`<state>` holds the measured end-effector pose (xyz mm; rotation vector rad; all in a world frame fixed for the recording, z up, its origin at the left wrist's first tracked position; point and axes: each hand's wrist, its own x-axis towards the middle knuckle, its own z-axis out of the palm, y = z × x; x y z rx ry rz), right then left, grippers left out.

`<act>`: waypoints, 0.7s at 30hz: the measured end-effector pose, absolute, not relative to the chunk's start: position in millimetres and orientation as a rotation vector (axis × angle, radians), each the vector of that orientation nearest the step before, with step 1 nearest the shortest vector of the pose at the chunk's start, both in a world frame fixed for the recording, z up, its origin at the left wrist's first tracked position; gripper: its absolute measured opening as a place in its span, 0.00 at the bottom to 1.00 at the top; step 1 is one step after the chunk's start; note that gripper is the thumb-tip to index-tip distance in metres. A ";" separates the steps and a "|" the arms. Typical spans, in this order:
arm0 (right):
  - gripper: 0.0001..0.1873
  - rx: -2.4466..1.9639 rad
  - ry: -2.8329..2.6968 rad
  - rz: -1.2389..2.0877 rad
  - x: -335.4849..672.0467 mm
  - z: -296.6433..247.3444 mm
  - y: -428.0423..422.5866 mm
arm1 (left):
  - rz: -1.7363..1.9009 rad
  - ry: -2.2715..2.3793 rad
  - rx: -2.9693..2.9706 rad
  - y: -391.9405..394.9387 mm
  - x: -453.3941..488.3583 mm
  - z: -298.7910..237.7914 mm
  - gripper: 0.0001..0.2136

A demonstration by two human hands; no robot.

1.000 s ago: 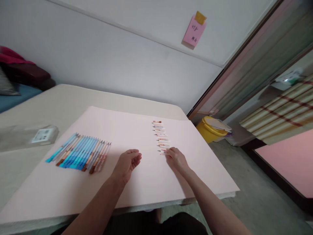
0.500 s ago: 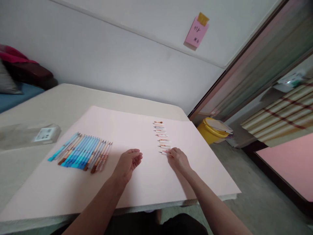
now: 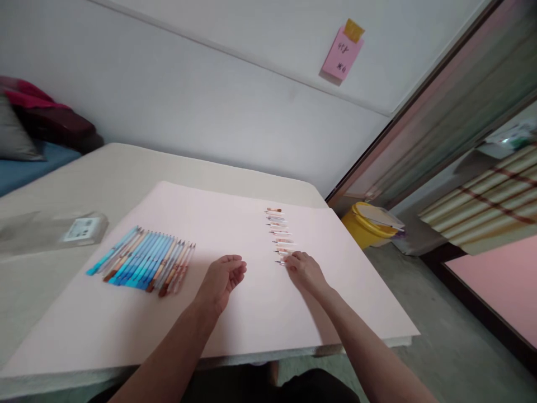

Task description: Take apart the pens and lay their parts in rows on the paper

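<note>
My right hand [image 3: 305, 271] has thumb and fingers pinched on the end of a slim white pen [image 3: 280, 262], which lies at the near end of a column of pens [image 3: 278, 233]. These pens lie crosswise with their thin dark tips to the left. The far one is short with a brown end. Over the middle of the pink board [image 3: 251, 313], my left hand [image 3: 223, 280] rests with loosely curled fingers, thumb apart, and nothing visible in it. To its left, a slanted row of blue, brown and grey pens [image 3: 142, 260] lies side by side.
A clear plastic bag [image 3: 37, 232] with a white label lies on the beige table [image 3: 126, 162] at the left. A wall stands behind the table. On the floor at the right is a yellow bucket [image 3: 367, 224]. A pink note [image 3: 342, 55] is taped to the wall.
The view has shifted slightly, so everything sits a little further right. Both hands keep nearly the same place, the right one still on the near pen.
</note>
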<state>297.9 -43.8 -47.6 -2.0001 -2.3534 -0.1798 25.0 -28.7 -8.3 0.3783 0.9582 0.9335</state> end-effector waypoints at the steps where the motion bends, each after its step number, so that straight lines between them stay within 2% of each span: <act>1: 0.15 -1.998 -2.356 -0.173 297.8 -47.4 -43.5 | 0.931 0.959 0.379 -28.8 24.9 -7.9 0.07; 13: 0.17 -1.988 -2.319 -0.181 271.8 -22.0 -51.8 | 0.919 0.943 0.390 -29.5 24.5 -11.6 0.10; 21: 0.10 -1.638 -2.310 0.150 174.3 20.9 -63.2 | 0.947 0.877 0.374 -31.0 22.5 -11.1 0.09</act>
